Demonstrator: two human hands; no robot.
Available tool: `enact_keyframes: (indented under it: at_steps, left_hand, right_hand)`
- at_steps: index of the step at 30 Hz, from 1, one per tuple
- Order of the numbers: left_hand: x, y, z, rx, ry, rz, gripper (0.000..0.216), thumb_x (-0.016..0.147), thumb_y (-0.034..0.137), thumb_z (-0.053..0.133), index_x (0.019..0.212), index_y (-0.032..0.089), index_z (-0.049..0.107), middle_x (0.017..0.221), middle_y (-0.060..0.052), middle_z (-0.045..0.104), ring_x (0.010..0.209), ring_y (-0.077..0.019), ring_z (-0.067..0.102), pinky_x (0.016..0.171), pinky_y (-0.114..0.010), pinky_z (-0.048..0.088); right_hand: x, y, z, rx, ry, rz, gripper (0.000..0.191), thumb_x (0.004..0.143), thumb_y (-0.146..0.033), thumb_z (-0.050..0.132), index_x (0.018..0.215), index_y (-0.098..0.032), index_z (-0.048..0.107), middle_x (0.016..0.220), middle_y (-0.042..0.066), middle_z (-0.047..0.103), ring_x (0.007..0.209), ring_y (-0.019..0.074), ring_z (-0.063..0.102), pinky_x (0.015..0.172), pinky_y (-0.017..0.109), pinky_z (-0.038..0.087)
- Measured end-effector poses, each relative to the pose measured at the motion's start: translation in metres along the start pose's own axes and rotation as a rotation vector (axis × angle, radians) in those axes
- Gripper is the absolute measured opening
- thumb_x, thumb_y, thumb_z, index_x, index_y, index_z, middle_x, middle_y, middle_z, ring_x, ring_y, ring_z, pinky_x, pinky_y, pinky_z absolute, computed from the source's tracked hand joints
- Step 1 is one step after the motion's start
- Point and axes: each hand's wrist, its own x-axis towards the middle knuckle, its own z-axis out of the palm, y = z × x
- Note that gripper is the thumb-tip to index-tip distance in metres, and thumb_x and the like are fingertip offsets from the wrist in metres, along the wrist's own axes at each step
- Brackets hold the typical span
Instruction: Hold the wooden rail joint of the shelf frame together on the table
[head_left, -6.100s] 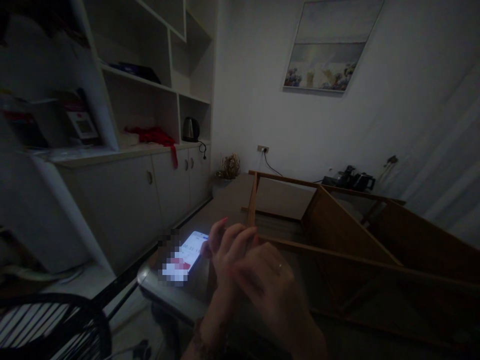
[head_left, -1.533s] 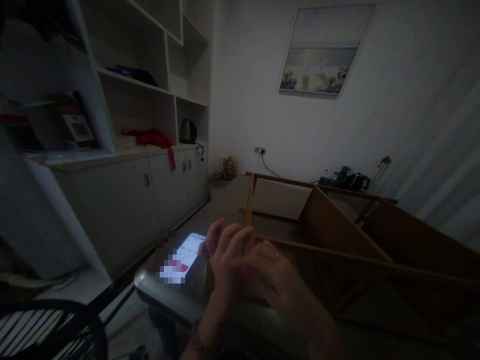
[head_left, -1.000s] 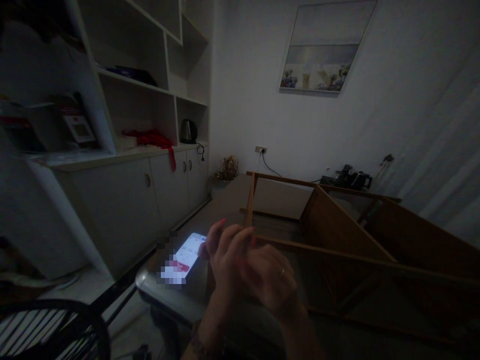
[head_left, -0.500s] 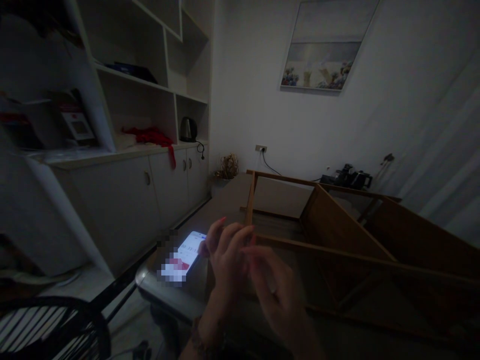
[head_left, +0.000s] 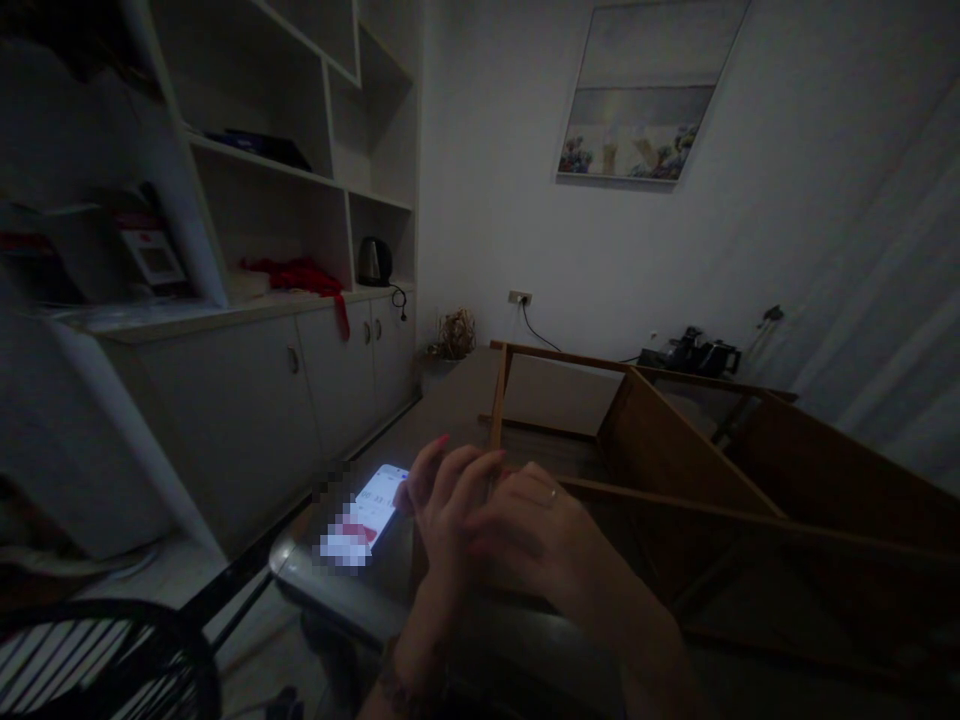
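My left hand (head_left: 442, 495) is raised in front of me, its red-nailed fingers stretched up and slightly bent, holding nothing I can see. My right hand (head_left: 544, 535), with a ring on one finger, lies against it from the right, and its fingers curl in toward the left palm. What lies between the two hands is hidden. Just left of my left hand a phone (head_left: 369, 508) with a lit screen lies on a small dark table (head_left: 330, 590). Behind my hands a brown wooden furniture frame (head_left: 675, 450) lies on its side on the floor.
White cabinets (head_left: 225, 400) with open shelves line the left wall, bearing a kettle (head_left: 371, 262) and a red cloth (head_left: 300, 272). A black wire fan guard (head_left: 97, 660) sits at the bottom left. A painting (head_left: 637, 100) hangs on the far wall. The room is dim.
My right hand has drawn back up against the left hand and curled, after moving lower with spread fingers half a second ago. My left hand and the phone stay where they were.
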Motion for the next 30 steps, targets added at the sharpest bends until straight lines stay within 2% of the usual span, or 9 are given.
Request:
enact_keyframes:
  at_steps: [1, 5, 9, 12, 14, 16, 20, 26, 30]
  left_hand:
    - [0.000, 0.000, 0.000, 0.008, 0.008, 0.004, 0.022, 0.100, 0.029, 0.051, 0.111, 0.030, 0.070, 0.102, -0.002, 0.069, 0.122, -0.0235, 0.049, 0.101, -0.039, 0.035]
    - [0.000, 0.001, 0.002, 0.024, 0.038, 0.036, 0.023, 0.101, 0.032, 0.048, 0.111, 0.029, 0.069, 0.102, -0.001, 0.069, 0.121, -0.0226, 0.050, 0.100, -0.037, 0.034]
    - [0.002, 0.004, 0.002, 0.085, 0.078, 0.039, 0.019, 0.100, 0.032, 0.052, 0.105, 0.028, 0.070, 0.099, -0.001, 0.071, 0.121, -0.0242, 0.050, 0.102, -0.038, 0.030]
    - [0.002, 0.005, 0.001, 0.085, 0.072, 0.042, 0.019, 0.099, 0.033, 0.053, 0.106, 0.027, 0.070, 0.100, -0.002, 0.071, 0.122, -0.0250, 0.050, 0.101, -0.038, 0.030]
    - [0.002, 0.004, 0.001, 0.069, 0.058, 0.043, 0.020, 0.099, 0.031, 0.052, 0.109, 0.028, 0.070, 0.101, -0.003, 0.071, 0.121, -0.0250, 0.050, 0.099, -0.038, 0.032]
    - [0.002, 0.004, 0.000, 0.049, 0.044, 0.030, 0.023, 0.100, 0.030, 0.049, 0.110, 0.028, 0.069, 0.101, -0.003, 0.071, 0.119, -0.0246, 0.052, 0.097, -0.039, 0.033]
    - [0.003, 0.006, -0.001, 0.056, 0.036, 0.017, 0.018, 0.098, 0.031, 0.053, 0.107, 0.029, 0.069, 0.099, -0.002, 0.070, 0.120, -0.0255, 0.050, 0.098, -0.039, 0.032]
    - [0.002, 0.003, -0.001, 0.044, 0.035, 0.057, 0.020, 0.097, 0.033, 0.055, 0.111, 0.027, 0.068, 0.104, -0.004, 0.069, 0.124, -0.0262, 0.048, 0.100, -0.040, 0.033]
    - [-0.001, -0.002, 0.004, -0.010, 0.029, 0.019, 0.017, 0.096, 0.030, 0.058, 0.107, 0.028, 0.070, 0.102, -0.003, 0.069, 0.119, -0.0247, 0.052, 0.096, -0.038, 0.040]
  right_hand:
    - [0.002, 0.001, 0.003, -0.018, 0.040, -0.035, 0.007, 0.092, -0.025, 0.069, 0.096, -0.020, 0.066, 0.098, 0.000, 0.068, 0.099, 0.0162, 0.059, 0.094, 0.030, 0.048]
    - [0.006, 0.007, 0.017, -0.174, 0.224, -0.205, 0.023, 0.100, -0.035, 0.056, 0.086, -0.018, 0.064, 0.083, 0.002, 0.068, 0.085, 0.0162, 0.061, 0.082, 0.029, 0.051]
    - [0.008, 0.011, 0.029, -0.344, 0.415, -0.316, 0.020, 0.100, -0.023, 0.056, 0.081, -0.019, 0.059, 0.066, 0.000, 0.061, 0.066, 0.0146, 0.057, 0.069, 0.028, 0.050]
    - [0.010, 0.013, 0.033, -0.332, 0.519, -0.323, 0.007, 0.097, -0.015, 0.053, 0.095, -0.020, 0.057, 0.068, 0.000, 0.062, 0.064, 0.0160, 0.060, 0.065, 0.029, 0.051]
    - [0.009, 0.013, 0.035, -0.267, 0.543, -0.299, 0.023, 0.096, -0.014, 0.048, 0.118, -0.020, 0.052, 0.085, 0.005, 0.070, 0.077, 0.0186, 0.066, 0.072, 0.032, 0.055]
    - [0.007, 0.010, 0.035, -0.188, 0.527, -0.239, 0.036, 0.096, -0.014, 0.046, 0.132, -0.020, 0.045, 0.104, 0.009, 0.072, 0.093, 0.0204, 0.069, 0.081, 0.035, 0.057]
    - [-0.003, 0.001, 0.035, 0.027, 0.428, -0.033, 0.031, 0.099, -0.015, 0.043, 0.129, -0.024, 0.049, 0.118, 0.007, 0.069, 0.101, 0.0160, 0.068, 0.086, 0.028, 0.057]
    - [-0.019, -0.008, 0.028, 0.233, 0.238, 0.175, 0.031, 0.105, -0.025, 0.042, 0.134, -0.031, 0.049, 0.114, 0.001, 0.066, 0.099, 0.0115, 0.065, 0.089, 0.023, 0.052]
    - [-0.017, -0.011, 0.008, 0.292, 0.045, 0.243, 0.025, 0.105, -0.026, 0.042, 0.123, -0.030, 0.059, 0.105, -0.001, 0.066, 0.098, 0.0119, 0.064, 0.089, 0.025, 0.050]
